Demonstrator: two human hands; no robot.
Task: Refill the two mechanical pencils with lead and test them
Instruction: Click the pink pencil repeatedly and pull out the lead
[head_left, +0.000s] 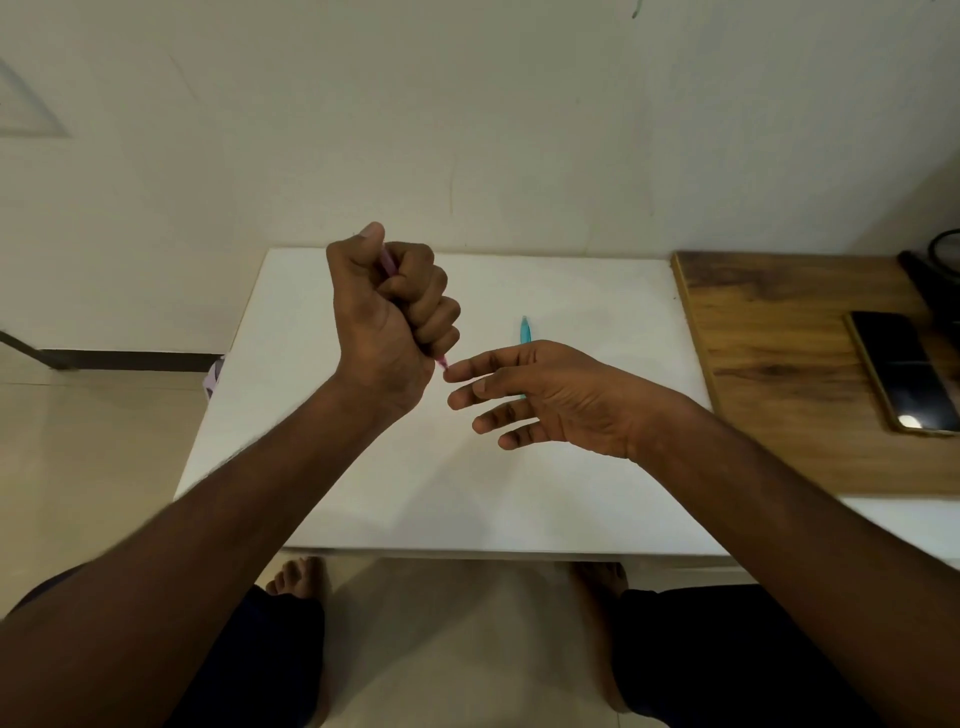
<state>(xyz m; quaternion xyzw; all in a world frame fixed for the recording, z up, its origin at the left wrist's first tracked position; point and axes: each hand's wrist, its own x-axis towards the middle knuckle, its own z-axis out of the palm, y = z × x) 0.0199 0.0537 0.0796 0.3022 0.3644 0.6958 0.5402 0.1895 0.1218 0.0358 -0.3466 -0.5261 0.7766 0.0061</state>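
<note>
Left hand (387, 317): fist around pink pencil (388, 262), thumb on cap.
Right hand (545, 395): fingers spread, empty, index at tip.
Risk: emerging lead snapping against fingertip; blue pencil (524, 330) rolling off desk (571, 493).

There are two hands: the left hand (389, 317) and the right hand (545, 395). There are two pencils: one pink pencil (388, 262) and one blue pencil (524, 330). There is one white tabletop (467, 493) and one wooden tabletop (779, 364) beside it. One phone (901, 376) lies on the wooden one. Two bare feet show below, the left foot (298, 577) and the right foot (597, 574).
</note>
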